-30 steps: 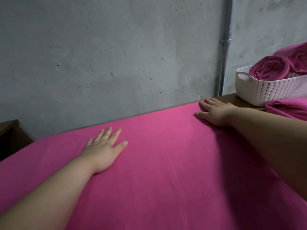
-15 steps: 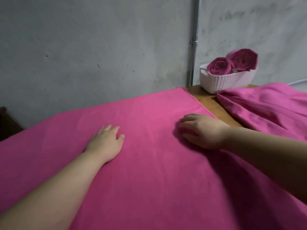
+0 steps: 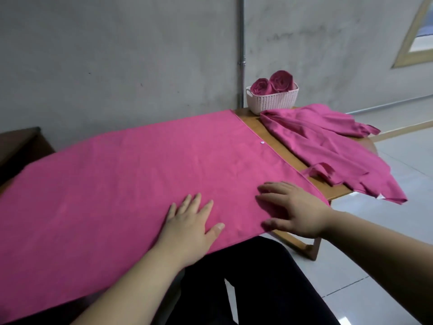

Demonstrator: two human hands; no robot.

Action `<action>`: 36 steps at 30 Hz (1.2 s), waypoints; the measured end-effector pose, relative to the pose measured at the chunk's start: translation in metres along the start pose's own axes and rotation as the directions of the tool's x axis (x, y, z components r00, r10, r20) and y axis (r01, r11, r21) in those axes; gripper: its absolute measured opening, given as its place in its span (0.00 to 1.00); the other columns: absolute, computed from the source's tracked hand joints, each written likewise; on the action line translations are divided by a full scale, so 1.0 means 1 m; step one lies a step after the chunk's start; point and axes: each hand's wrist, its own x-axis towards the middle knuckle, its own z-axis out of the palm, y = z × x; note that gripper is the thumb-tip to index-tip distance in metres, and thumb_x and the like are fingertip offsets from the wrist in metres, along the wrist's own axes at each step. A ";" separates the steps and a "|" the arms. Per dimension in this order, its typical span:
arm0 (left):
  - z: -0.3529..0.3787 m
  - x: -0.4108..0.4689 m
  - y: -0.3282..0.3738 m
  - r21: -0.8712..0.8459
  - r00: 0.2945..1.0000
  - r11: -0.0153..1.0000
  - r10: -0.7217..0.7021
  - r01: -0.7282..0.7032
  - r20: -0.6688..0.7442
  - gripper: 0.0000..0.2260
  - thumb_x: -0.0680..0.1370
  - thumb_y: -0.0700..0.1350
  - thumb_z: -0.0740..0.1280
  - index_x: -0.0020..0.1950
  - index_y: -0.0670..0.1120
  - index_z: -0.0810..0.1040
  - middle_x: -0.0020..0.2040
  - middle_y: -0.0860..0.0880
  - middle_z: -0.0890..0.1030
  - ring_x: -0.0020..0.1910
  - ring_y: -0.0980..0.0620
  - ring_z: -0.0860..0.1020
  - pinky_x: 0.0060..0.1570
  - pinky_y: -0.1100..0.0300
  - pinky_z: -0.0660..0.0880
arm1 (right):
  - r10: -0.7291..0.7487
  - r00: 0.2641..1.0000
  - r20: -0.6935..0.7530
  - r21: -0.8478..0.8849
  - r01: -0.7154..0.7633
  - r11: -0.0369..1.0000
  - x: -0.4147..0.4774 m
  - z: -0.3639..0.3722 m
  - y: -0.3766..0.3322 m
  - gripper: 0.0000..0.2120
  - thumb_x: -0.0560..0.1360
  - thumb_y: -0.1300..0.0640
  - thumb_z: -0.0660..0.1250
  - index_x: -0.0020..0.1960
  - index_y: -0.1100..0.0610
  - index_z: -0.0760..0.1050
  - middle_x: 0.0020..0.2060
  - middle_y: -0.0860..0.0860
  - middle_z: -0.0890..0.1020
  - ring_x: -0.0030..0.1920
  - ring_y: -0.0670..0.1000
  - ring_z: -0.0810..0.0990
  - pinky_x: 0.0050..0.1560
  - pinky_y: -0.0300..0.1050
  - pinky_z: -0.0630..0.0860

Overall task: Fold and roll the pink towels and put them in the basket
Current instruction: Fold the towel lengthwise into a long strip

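Near edge: the left hand (image 3: 189, 221) and the right hand (image 3: 297, 212) lie palm-down with fingers extended, gripping nothing, on the large flat bright-pink cloth towel (image 3: 140, 172) spread across the brown wooden table (image 3: 281, 146), the right hand at its near right corner. The step appears to be smoothing, probably best done by pressing creases outward to the hems and squaring corners before lifting an edge. Farther right lies a crumpled darker-pink towel (image 3: 328, 146); at the far right corner a white perforated plastic basket (image 3: 274, 103) holds two rolled pink towels (image 3: 271, 84).
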 end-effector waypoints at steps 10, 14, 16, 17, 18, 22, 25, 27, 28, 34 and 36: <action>0.030 -0.044 0.010 0.075 0.893 0.984 0.179 -0.162 -0.413 0.22 0.62 0.40 0.76 0.56 0.48 0.84 0.51 0.50 0.82 0.49 0.48 0.83 0.41 0.52 0.82 | -0.044 0.978 -0.202 -0.128 0.018 0.992 -0.038 0.007 0.003 0.20 0.80 0.49 0.57 0.65 0.53 0.80 0.64 0.50 0.82 0.66 0.54 0.79 0.63 0.55 0.78; 0.018 -0.045 0.003 0.018 0.857 0.991 0.125 -0.135 -0.500 0.14 0.74 0.46 0.57 0.49 0.51 0.82 0.41 0.55 0.81 0.38 0.50 0.82 0.28 0.52 0.79 | 0.164 0.968 -0.192 -0.036 -0.174 0.984 -0.043 -0.014 0.005 0.21 0.82 0.45 0.55 0.62 0.54 0.81 0.59 0.49 0.84 0.59 0.53 0.82 0.58 0.51 0.80; 0.003 -0.046 0.003 -0.035 0.882 0.995 0.063 -0.090 -0.468 0.14 0.79 0.49 0.54 0.49 0.53 0.80 0.41 0.55 0.82 0.38 0.49 0.82 0.32 0.50 0.78 | 0.246 0.961 -0.128 -0.038 -0.253 0.967 -0.041 -0.025 0.001 0.15 0.83 0.48 0.57 0.59 0.53 0.80 0.52 0.49 0.84 0.52 0.52 0.81 0.51 0.50 0.78; -0.006 -0.046 0.003 -0.038 0.910 0.996 0.059 -0.081 -0.411 0.13 0.82 0.50 0.54 0.50 0.52 0.78 0.41 0.55 0.81 0.40 0.49 0.81 0.36 0.51 0.77 | 0.268 0.959 -0.087 -0.041 -0.272 0.961 -0.040 -0.030 -0.001 0.13 0.84 0.49 0.57 0.54 0.53 0.78 0.46 0.49 0.83 0.47 0.52 0.80 0.47 0.49 0.76; -0.016 -0.047 0.003 -0.053 0.936 0.995 0.066 -0.090 -0.347 0.12 0.84 0.51 0.54 0.50 0.52 0.77 0.41 0.54 0.80 0.41 0.50 0.80 0.40 0.51 0.76 | 0.284 0.958 -0.050 -0.039 -0.286 0.958 -0.038 -0.038 -0.004 0.13 0.84 0.49 0.56 0.50 0.53 0.76 0.41 0.48 0.80 0.42 0.51 0.78 0.44 0.48 0.74; -0.058 -0.059 0.001 -0.249 0.989 0.959 0.117 -0.138 -0.095 0.10 0.82 0.54 0.62 0.42 0.54 0.72 0.33 0.57 0.75 0.35 0.58 0.73 0.39 0.57 0.70 | 0.314 0.928 0.200 -0.006 -0.319 0.948 -0.025 -0.081 -0.016 0.14 0.84 0.51 0.61 0.40 0.48 0.73 0.35 0.45 0.77 0.36 0.43 0.74 0.39 0.40 0.69; -0.081 -0.058 -0.007 -0.421 0.975 0.893 0.210 -0.161 0.072 0.10 0.82 0.51 0.66 0.41 0.52 0.75 0.33 0.57 0.75 0.33 0.61 0.71 0.42 0.56 0.72 | 0.359 0.859 0.366 -0.002 -0.384 0.923 -0.013 -0.109 -0.020 0.11 0.81 0.51 0.65 0.40 0.42 0.76 0.39 0.39 0.80 0.42 0.39 0.76 0.45 0.39 0.69; -0.089 -0.047 -0.015 -0.441 0.977 0.882 0.208 -0.165 0.050 0.10 0.82 0.50 0.66 0.41 0.50 0.76 0.36 0.55 0.78 0.36 0.60 0.74 0.46 0.56 0.73 | 0.386 0.858 0.338 -0.015 -0.405 0.914 -0.001 -0.122 -0.019 0.10 0.81 0.51 0.65 0.42 0.42 0.77 0.41 0.39 0.80 0.44 0.41 0.77 0.45 0.38 0.69; -0.091 -0.038 -0.021 -0.406 0.987 0.902 0.163 -0.151 -0.004 0.09 0.82 0.50 0.65 0.43 0.49 0.77 0.39 0.54 0.81 0.39 0.59 0.76 0.48 0.55 0.74 | 0.401 0.868 0.291 -0.042 -0.407 0.912 0.007 -0.126 -0.017 0.10 0.81 0.51 0.64 0.41 0.44 0.77 0.41 0.40 0.80 0.44 0.44 0.77 0.44 0.40 0.69; -0.093 0.041 -0.046 -0.198 0.952 0.979 -0.098 0.041 -0.288 0.08 0.82 0.44 0.60 0.55 0.51 0.79 0.54 0.48 0.82 0.56 0.44 0.79 0.53 0.53 0.75 | 0.522 0.848 -0.092 -0.081 -0.529 0.845 0.073 -0.108 0.016 0.14 0.82 0.47 0.61 0.39 0.50 0.71 0.45 0.53 0.81 0.49 0.58 0.78 0.43 0.46 0.65; -0.094 0.073 -0.052 -0.154 0.930 0.987 -0.107 0.055 -0.353 0.09 0.81 0.41 0.60 0.55 0.49 0.79 0.52 0.45 0.81 0.55 0.42 0.79 0.52 0.51 0.74 | 0.547 0.814 -0.197 -0.012 -0.560 0.828 0.097 -0.093 0.033 0.14 0.81 0.47 0.62 0.38 0.51 0.71 0.47 0.57 0.83 0.48 0.60 0.79 0.42 0.46 0.66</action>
